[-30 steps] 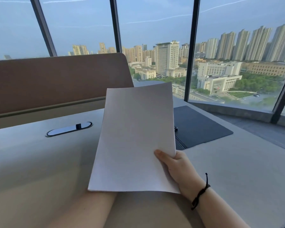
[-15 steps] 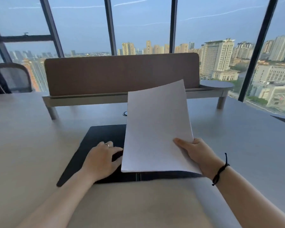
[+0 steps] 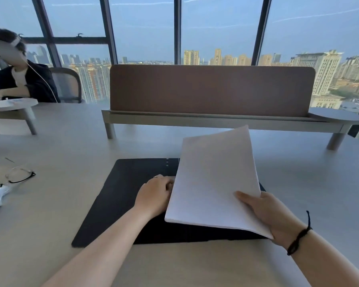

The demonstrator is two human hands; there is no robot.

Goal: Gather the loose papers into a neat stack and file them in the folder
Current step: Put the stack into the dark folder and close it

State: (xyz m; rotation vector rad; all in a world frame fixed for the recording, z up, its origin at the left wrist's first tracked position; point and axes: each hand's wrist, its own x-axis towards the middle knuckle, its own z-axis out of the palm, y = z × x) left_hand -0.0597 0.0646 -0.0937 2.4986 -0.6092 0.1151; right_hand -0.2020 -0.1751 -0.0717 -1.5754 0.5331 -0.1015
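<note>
Papers [image 3: 214,181]: white, matte, a thin squared stack with edges aligned, the sheets bowing slightly. My right hand [image 3: 265,212] has them pinched at the near right corner, thumb flat on top, the other fingers closed underneath and hidden. The stack tilts up and away from that grip, its far edge raised off the worktop [image 3: 50,214], its near left corner hanging just over the folder [image 3: 120,195].

Folder is black, flat, rectangular with rounded corners, dull surface, lying open on the worktop directly under both hands. A small metal fitting [image 3: 167,162] shows near its far edge, just beyond my left fingers; too small to make out. I cannot tell whether anything already lies in the folder; the papers cover its right half.

My left hand [image 3: 153,195] rests palm down on the folder, fingers loosely curled, tips slipped behind the left edge of the papers, so I cannot tell whether they grip anything. A ring on one finger. A black cord bracelet [image 3: 298,235] circles my right wrist.

Worktop is pale, smooth, faintly glossy. Well to the left of my left hand lie thin-rimmed glasses [image 3: 19,175] beside something white.
</note>
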